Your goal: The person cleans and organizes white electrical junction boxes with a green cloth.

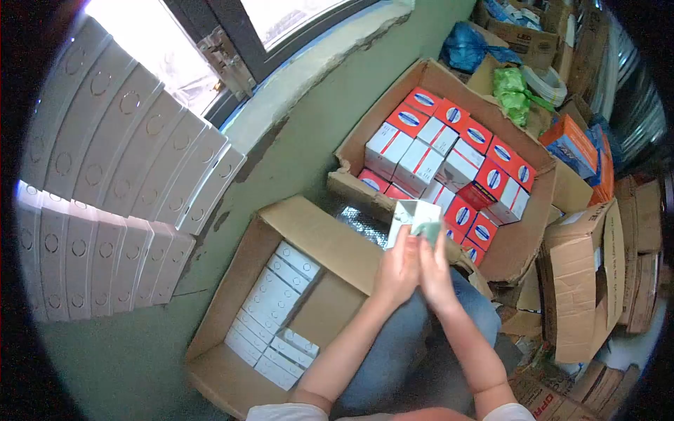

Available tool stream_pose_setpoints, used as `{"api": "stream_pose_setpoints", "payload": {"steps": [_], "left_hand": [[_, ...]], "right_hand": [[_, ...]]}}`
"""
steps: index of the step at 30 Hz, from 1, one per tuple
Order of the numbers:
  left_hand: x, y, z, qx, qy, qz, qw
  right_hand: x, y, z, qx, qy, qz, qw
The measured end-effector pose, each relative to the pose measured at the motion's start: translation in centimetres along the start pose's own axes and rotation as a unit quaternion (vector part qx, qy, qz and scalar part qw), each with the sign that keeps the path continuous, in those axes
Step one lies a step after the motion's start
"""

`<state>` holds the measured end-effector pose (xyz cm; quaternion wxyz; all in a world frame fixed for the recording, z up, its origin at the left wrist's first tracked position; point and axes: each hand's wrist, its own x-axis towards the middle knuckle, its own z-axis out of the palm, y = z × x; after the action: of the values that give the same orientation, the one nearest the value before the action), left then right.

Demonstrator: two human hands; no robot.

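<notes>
Before my knees, both my hands are raised close together at a white plastic electrical box (405, 212). My left hand (397, 272) is closed on its lower side. My right hand (435, 272) is closed at the box's right side, by a small pale green piece (427, 230), blurred, perhaps cloth. Just beyond the hands sits a large carton (342, 184) with red-and-white small boxes (460, 165). To the left is an open carton (232, 281) partly filled with white electrical boxes (270, 298) in rows.
Stacked white electrical boxes (105, 151) stand at left, by the window (239, 56) and its sill (316, 70). Cardboard cartons (572, 288) crowd the right side. Behind the large carton lie a green plastic bag (511, 95) and a blue bag (463, 47).
</notes>
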<state>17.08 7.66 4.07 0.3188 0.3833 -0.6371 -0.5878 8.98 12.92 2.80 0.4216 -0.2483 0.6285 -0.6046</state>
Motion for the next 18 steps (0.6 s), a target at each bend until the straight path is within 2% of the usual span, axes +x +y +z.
{"api": "stream_pose_setpoints", "payload": {"steps": [2, 3, 5, 7, 9, 12, 13, 15, 16, 17, 18], "left_hand": [[0.1, 0.3, 0.0, -0.026, 0.022, 0.028, 0.999], [0.2, 0.1, -0.1, -0.038, 0.022, 0.032, 0.999], [0.2, 0.2, 0.0, -0.043, 0.011, 0.039, 0.998], [0.0, 0.0, 0.1, -0.044, -0.020, 0.059, 0.997], [-0.2, 0.6, 0.2, -0.050, -0.040, 0.063, 0.996], [0.5, -0.6, 0.5, -0.100, -0.029, 0.078, 0.992], [0.3, -0.4, 0.5, -0.080, -0.037, 0.075, 0.993], [0.0, 0.3, 0.3, -0.042, -0.046, 0.074, 0.995], [-0.4, 0.9, 0.2, -0.019, -0.064, 0.074, 0.995], [-0.8, 1.7, 0.2, 0.004, -0.081, 0.074, 0.994], [-0.9, 1.2, 0.4, 0.039, -0.081, 0.097, 0.991]], "right_hand": [[-1.1, 0.4, 0.4, -0.069, -0.040, -0.082, 0.993], [-2.0, 0.1, 0.7, -0.078, -0.036, -0.081, 0.993], [-3.7, 0.0, 0.9, -0.041, -0.037, -0.001, 0.998], [-4.5, 0.7, 0.9, -0.034, -0.022, -0.049, 0.998], [-4.7, 1.2, 0.7, -0.015, -0.003, -0.023, 1.000], [-3.9, 0.9, -0.2, 0.002, -0.039, 0.008, 0.999], [-3.7, 0.6, 0.1, 0.024, -0.005, -0.005, 1.000], [-3.2, -0.9, -0.6, 0.022, -0.009, 0.034, 0.999], [-2.6, -0.3, -0.6, 0.011, 0.042, -0.015, 0.999], [-2.1, -0.7, -1.0, 0.032, 0.059, 0.003, 0.998], [-1.4, -0.2, -1.5, 0.006, 0.083, -0.050, 0.995]]}}
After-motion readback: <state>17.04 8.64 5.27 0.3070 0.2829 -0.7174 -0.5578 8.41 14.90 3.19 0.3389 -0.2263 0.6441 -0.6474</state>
